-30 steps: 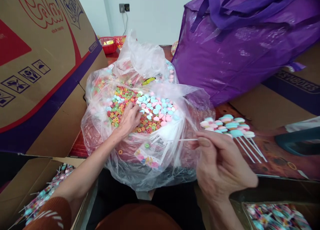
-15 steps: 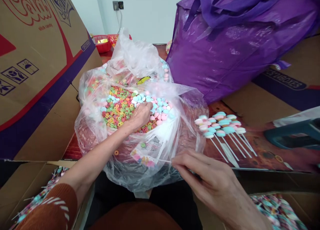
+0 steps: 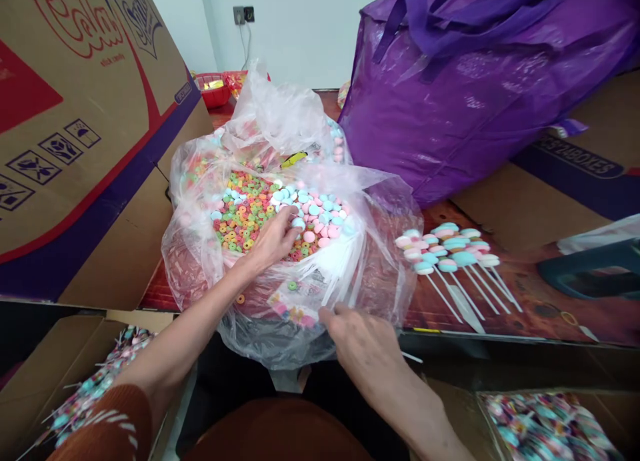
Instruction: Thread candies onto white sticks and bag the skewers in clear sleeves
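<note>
My left hand is over the open clear plastic bag, its thumb and fingers closed around a pale blue candy disc, perhaps a marshmallow. Around it lie pink and blue marshmallows and small ring-shaped gummies. My right hand is at the bag's near edge with its fingers closed. A white stick juts out behind that hand; its other end is hidden. Loose white sticks lie fanned inside the clear plastic bag.
Finished marshmallow sticks lie on the red-brown table at right. A purple bag and a carton flank the work area. Below, boxes hold wrapped candy sticks. A dark teal tool sits at the right.
My right hand has moved left to the bag's near edge, and the stick now shows behind it. My left hand has shifted slightly, with a pale blue marshmallow now visible between its fingers.
</note>
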Demonstrator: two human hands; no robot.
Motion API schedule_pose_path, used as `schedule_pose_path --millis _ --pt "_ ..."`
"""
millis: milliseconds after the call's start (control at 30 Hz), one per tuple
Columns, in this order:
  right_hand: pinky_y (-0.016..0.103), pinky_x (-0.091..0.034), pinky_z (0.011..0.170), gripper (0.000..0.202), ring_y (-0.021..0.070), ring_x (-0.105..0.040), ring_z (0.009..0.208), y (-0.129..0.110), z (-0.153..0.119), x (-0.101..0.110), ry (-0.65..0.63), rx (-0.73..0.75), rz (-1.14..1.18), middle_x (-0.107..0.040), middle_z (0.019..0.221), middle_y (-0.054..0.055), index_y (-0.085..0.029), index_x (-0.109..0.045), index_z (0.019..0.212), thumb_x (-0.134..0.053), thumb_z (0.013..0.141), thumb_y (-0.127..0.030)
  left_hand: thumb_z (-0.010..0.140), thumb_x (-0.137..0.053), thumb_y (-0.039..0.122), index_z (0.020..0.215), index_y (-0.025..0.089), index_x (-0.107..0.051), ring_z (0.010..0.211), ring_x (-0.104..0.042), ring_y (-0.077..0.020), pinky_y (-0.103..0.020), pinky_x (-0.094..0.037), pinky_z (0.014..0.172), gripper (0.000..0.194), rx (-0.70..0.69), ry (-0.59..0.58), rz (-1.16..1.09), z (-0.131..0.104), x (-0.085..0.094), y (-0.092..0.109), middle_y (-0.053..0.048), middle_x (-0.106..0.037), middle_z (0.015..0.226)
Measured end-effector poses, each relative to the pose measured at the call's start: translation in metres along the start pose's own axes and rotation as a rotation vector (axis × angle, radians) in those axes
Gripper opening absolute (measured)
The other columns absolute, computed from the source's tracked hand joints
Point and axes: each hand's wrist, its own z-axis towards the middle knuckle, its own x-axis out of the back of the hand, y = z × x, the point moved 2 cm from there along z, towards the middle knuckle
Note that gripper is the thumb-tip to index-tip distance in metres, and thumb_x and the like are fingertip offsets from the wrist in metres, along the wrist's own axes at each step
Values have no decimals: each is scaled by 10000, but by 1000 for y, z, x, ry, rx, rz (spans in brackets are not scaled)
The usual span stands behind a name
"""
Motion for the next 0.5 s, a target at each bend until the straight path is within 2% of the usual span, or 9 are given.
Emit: schedule_pose_path --millis 67,133,200,300,400,500 --pt "261 -411 572 282 172 -646 617 8 3 -2 7 -32 120 -698 743 41 -211 -696 879 -491 843 -22 847 -603 304 1145 151 -633 744 -607 -168 -309 -504 728 336 124 44 -317 -19 9 -5 -60 -680 931" --pt "244 -443 598 242 162 -662 634 11 10 -1 131 -68 290 -705 734 32 -195 -697 860 -486 907 -88 799 -690 372 1034 154 -681 696 -596 -140 -274 -504 678 320 234 61 -564 -39 14 -7 -48 -693 905" --pt "232 -479 658 211 158 -682 692 5 21 0 299 -102 471 -731 797 38 -174 -704 903 -498 947 -169 741 -769 406 972 160 -702 661 -584 -116 -247 -501 650 344 315 93 -707 -57 15 -7 -31 -700 865" --pt "222 -489 649 222 142 -656 648 -14 38 -8 396 -153 640 -723 767 19 -170 -709 893 -496 950 -197 699 -818 408 941 167 -719 651 -587 -102 -229 -505 647 355 368 202 -795 -75 12 -2 -12 -702 818" --pt "231 -482 630 271 144 -630 623 -29 48 -22 405 -196 667 -689 702 10 -170 -711 861 -456 951 -186 691 -826 407 936 170 -731 664 -601 -102 -233 -518 673 354 377 297 -824 -84 9 0 -11 -718 830" --pt "242 -481 640 301 148 -625 638 -33 51 -31 393 -218 680 -680 709 14 -171 -713 867 -429 964 -196 699 -818 404 959 171 -734 673 -619 -108 -249 -534 693 359 392 343 -825 -87 9 -2 -21 -737 865"
